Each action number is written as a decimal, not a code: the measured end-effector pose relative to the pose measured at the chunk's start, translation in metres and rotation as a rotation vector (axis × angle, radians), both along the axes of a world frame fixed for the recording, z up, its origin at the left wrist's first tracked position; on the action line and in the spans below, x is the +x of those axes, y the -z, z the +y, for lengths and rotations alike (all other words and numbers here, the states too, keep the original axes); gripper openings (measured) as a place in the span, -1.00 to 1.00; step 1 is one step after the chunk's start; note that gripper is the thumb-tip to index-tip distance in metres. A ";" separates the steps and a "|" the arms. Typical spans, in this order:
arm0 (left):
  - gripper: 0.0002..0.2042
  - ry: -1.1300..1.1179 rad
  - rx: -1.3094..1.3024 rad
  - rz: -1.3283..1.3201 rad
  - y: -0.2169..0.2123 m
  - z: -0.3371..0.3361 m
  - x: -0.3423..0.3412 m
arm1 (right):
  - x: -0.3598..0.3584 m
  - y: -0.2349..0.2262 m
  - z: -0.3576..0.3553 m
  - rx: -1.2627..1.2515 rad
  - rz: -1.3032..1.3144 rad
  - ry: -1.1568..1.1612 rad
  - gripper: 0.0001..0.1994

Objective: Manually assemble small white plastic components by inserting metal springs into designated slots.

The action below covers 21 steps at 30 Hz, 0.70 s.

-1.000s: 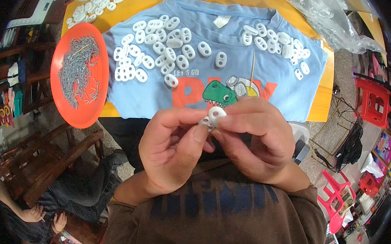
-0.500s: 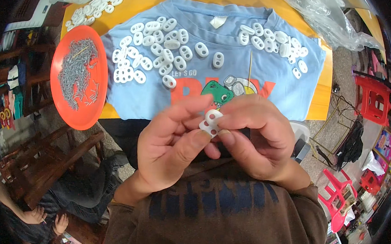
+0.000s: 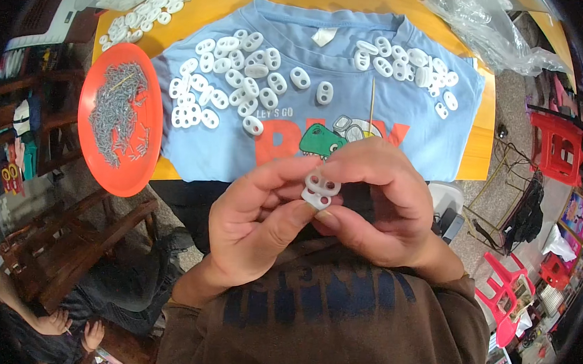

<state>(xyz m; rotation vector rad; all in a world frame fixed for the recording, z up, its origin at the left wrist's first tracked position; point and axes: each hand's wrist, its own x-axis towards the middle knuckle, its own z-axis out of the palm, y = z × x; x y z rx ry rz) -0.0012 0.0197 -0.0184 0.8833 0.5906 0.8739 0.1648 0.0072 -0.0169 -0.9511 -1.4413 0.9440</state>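
Between both hands, in front of my chest, is a white two-hole plastic cord lock (image 3: 322,185), whose two holed parts look stacked and offset. My left hand (image 3: 251,230) pinches its lower part with the thumb, fingers curled behind. From the other side my right hand (image 3: 387,212) grips it, index finger at the upper part and thumb below. Past the hands, a blue T-shirt (image 3: 206,152) lies flat, bearing a large group of similar white cord locks (image 3: 249,86) on the left and a smaller group (image 3: 418,57) on the right. A thin wooden stick (image 3: 372,106) lies beyond my right hand.
A red oval plate (image 3: 145,172) at the left holds many small grey metal pieces (image 3: 117,112). More white pieces (image 3: 140,19) lie on the yellow table (image 3: 482,128), near a clear plastic bag (image 3: 485,26). Another person's hands (image 3: 91,334) show at lower left. Red stools (image 3: 556,150) stand right.
The cord lock has turned between my fingers, so its upper part now shows both holes side by side. My right fingers have shifted slightly, and the left hand has moved a little right.
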 end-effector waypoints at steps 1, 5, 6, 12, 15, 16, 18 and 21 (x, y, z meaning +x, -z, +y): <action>-0.64 0.005 -0.003 -0.005 0.000 0.000 0.000 | -0.001 0.000 -0.001 0.001 0.001 0.000 -0.74; -0.66 -0.041 -0.004 -0.024 0.000 -0.002 0.003 | -0.003 0.001 -0.001 -0.029 0.024 0.019 -0.68; -0.66 -0.055 0.019 -0.021 0.001 -0.003 0.003 | -0.003 0.002 -0.001 -0.023 0.019 0.012 -0.67; -0.67 -0.128 0.081 -0.001 0.005 -0.007 0.005 | -0.007 0.009 -0.004 -0.128 0.177 -0.031 -0.65; -0.68 -0.129 0.052 -0.025 0.004 -0.008 0.005 | -0.001 0.016 -0.006 -0.262 0.306 -0.191 -0.61; -0.68 -0.117 0.026 -0.063 0.003 -0.008 0.005 | -0.002 0.015 -0.007 -0.262 0.306 -0.191 -0.61; -0.69 -0.104 0.023 -0.063 0.004 -0.009 0.005 | -0.004 0.013 -0.007 -0.323 0.413 -0.188 -0.63; -0.69 -0.106 0.013 -0.053 0.002 -0.010 0.006 | -0.002 0.015 -0.006 -0.261 0.391 -0.191 -0.67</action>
